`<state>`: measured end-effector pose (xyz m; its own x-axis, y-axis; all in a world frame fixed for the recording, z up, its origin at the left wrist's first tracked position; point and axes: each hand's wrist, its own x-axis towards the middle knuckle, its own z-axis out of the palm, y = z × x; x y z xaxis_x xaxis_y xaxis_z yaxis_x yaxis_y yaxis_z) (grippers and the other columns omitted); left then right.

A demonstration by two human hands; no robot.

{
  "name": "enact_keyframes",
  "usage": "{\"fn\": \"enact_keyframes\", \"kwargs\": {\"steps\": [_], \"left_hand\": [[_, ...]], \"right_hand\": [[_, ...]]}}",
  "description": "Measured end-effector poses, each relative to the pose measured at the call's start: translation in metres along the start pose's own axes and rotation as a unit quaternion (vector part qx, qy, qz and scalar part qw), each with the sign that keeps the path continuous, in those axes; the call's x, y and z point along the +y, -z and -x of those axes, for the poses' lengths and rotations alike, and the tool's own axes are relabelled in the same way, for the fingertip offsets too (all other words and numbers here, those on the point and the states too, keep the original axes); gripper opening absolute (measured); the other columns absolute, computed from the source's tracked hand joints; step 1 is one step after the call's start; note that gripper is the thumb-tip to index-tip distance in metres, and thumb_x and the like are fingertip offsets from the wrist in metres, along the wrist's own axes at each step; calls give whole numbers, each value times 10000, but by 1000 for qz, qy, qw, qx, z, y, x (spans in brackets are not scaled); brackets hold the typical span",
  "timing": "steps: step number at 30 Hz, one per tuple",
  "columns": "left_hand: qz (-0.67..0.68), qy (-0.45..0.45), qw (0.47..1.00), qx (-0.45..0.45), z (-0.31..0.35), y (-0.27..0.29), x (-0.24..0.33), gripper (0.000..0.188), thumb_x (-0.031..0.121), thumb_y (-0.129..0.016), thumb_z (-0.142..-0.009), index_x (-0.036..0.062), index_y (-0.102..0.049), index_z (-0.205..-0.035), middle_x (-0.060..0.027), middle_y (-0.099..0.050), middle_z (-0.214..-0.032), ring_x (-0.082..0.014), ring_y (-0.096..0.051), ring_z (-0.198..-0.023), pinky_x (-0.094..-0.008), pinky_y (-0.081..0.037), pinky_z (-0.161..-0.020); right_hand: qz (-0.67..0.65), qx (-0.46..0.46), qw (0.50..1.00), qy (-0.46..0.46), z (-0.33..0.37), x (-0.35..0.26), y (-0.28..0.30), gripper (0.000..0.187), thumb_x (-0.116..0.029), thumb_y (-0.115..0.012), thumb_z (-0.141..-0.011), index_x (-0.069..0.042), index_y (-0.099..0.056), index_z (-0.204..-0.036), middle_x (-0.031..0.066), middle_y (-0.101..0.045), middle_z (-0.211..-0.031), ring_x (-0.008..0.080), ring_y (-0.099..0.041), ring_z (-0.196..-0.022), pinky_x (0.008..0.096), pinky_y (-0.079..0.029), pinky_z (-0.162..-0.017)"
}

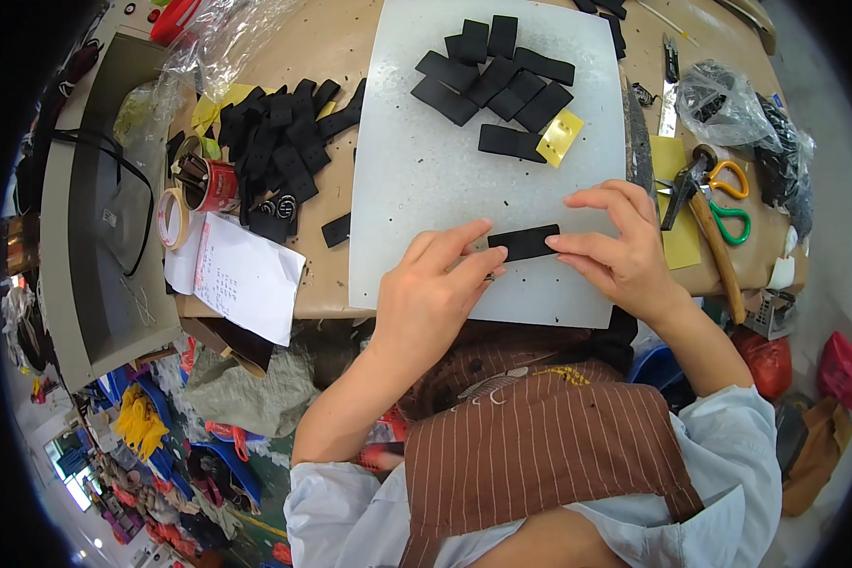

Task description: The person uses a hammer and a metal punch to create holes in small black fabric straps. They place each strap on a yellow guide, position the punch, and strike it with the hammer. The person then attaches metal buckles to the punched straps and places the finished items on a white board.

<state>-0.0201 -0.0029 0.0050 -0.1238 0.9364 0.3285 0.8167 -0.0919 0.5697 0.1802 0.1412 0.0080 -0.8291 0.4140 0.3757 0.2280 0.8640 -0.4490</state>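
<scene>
a black strip [524,243], near the centre of the frame just right of it, is the piece in hand; it is a single flat length, lying on or just over the white board [426,170]; the work looks partway through, with this one seemingly unfinished; above it on the board, at the top centre, sits a loose cluster of black strips [492,80], the lowest touching a small yellow plate [560,138] with holes; beyond the board, upper left, a bigger heap of black strips [284,142] lies tangled, some with small holes or marks; which group is finished and which is left, i cannot tell;

both forearms rise from the lower part of the frame; the left hand [435,284] leans in with thumb and forefinger pinching the strip's left end; the right hand [625,251] comes from the right, its thumb touching the strip's right end, forefinger lifted clear and bent; whether another finger closes on it from beneath is hidden
</scene>
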Motion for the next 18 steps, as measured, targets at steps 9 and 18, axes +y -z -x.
{"fn": "enact_keyframes", "kwargs": {"steps": [9,18], "left_hand": [[-15,-3,1000,16,5,-2,-2,256,71,-797,-712,133,-749,-956,-29,-671,-1069,-173,-614,-809,-295,-534,-669],[-17,-6,1000,19,8,2,0,297,63,-786,-703,145,-741,-985,-21,-651,-1114,-181,-625,-842,-307,-539,-687]], "right_hand": [[13,-100,993,56,-77,68,30,194,-109,-737,-775,-96,-674,-957,38,-626,-1067,244,-513,-1111,364,-417,-946],[-129,-267,940,-167,-105,39,36,97,-87,-636,-892,-37,-655,-973,35,-625,-819,139,-583,-783,280,-481,-668]]}}
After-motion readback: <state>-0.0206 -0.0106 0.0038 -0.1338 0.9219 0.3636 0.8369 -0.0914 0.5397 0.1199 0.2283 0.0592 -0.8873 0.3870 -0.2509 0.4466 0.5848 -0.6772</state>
